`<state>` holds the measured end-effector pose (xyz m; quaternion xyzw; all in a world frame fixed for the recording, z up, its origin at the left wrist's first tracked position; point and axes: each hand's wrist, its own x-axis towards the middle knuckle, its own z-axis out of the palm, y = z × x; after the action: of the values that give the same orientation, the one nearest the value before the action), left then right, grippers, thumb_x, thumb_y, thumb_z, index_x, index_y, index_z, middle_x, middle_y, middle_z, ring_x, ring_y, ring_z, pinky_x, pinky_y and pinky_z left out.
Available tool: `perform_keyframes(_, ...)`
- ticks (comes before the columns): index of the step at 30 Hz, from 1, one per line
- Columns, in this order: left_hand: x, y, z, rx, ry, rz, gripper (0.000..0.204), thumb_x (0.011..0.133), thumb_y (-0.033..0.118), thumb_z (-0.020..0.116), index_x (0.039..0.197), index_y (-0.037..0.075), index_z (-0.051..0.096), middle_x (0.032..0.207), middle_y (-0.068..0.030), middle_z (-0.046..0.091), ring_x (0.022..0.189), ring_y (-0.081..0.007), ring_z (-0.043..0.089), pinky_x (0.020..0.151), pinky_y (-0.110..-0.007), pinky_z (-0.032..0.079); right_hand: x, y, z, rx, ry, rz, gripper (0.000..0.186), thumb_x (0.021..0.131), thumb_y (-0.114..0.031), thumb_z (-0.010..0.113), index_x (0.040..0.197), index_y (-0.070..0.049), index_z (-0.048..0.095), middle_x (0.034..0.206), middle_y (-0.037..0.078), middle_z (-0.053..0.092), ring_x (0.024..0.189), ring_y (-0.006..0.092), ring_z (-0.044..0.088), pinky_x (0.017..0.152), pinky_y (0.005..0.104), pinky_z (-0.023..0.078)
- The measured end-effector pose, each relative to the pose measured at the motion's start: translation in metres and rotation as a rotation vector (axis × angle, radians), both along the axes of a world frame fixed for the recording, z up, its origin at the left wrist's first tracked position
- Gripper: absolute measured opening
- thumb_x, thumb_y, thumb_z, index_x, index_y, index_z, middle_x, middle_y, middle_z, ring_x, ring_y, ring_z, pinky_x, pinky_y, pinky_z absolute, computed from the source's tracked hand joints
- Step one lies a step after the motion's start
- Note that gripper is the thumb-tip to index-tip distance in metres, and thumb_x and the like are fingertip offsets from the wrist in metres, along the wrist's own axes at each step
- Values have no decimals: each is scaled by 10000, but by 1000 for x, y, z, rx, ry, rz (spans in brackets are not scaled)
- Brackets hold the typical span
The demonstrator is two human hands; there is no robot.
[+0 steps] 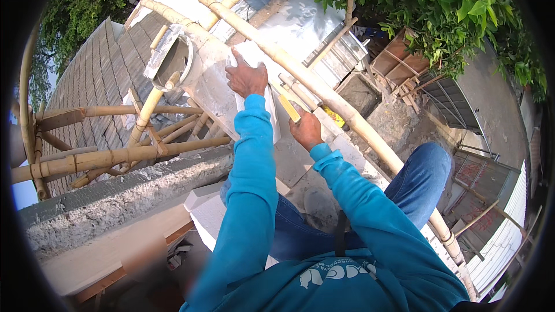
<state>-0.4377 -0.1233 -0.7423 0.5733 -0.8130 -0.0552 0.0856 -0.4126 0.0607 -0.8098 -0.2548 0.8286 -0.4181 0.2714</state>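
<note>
My left hand (245, 78) grips the upper part of a pale white slab (273, 121), its fingers bent over it, on a dusty grey plank platform (298, 179). My right hand (306, 127), lower and to the right, is closed round a yellow-handled tool (289, 107), whose working end I cannot make out clearly. A grey plastered bucket (167, 60) with a stick across it stands to the upper left of my left hand. My legs (419, 167) are bent around the work spot.
Bamboo poles (358, 127) run along the platform's right side and form scaffolding (115, 156) at left, beside a rough concrete ledge (87, 214). A corrugated roof (92, 75) lies beyond. Leafy branches (416, 11) overhang the right. Ground with wooden boards (393, 60) shows far below.
</note>
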Motion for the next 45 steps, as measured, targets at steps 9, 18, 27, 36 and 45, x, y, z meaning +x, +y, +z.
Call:
perform_keyframes(9, 81, 137, 30, -410, 390, -83, 1032, 731, 252, 844, 1583, 205, 263, 1342, -231, 464, 1182, -415, 493, 940, -517, 402, 63, 85, -56, -357, 67, -18, 600, 874, -100, 621, 1451, -61, 462, 1221, 236, 644, 1092, 396, 636, 907, 449, 518)
perform_keyframes(18, 115, 202, 14, -369, 567, -103, 1123, 639, 151, 858, 1577, 304, 260, 1440, -220, 412, 1248, -404, 449, 999, -524, 337, 63, 114, -64, -320, -122, 92, 681, 874, -138, 693, 1484, -30, 409, 1284, 226, 620, 1168, 341, 634, 952, 412, 508)
perform_keyframes(27, 98, 186, 22, -296, 600, -32, 1070, 655, 107, 835, 1566, 303, 308, 1466, -199, 378, 1296, -401, 405, 1044, -536, 289, 38, 111, -80, -404, -87, 175, 695, 835, -207, 747, 1443, -23, 466, 1103, 210, 701, 1000, 326, 708, 821, 383, 547)
perform_keyframes(36, 74, 131, 35, -297, 544, 35, 1101, 685, 174, 876, 1586, 310, 257, 1400, -195, 406, 1258, -394, 427, 1015, -523, 325, 23, 83, -69, -332, 45, 196, 476, 884, -99, 614, 1354, -47, 566, 886, 228, 690, 816, 406, 688, 707, 435, 533)
perform_keyframes(45, 37, -4, 6, 0, 204, 125, 974, 758, 384, 800, 1573, 286, 275, 1228, -236, 508, 1152, -404, 520, 959, -527, 396, -3, -1, -16, -258, 188, 190, 503, 857, -128, 635, 1347, -34, 574, 1024, 254, 694, 899, 426, 680, 809, 475, 550)
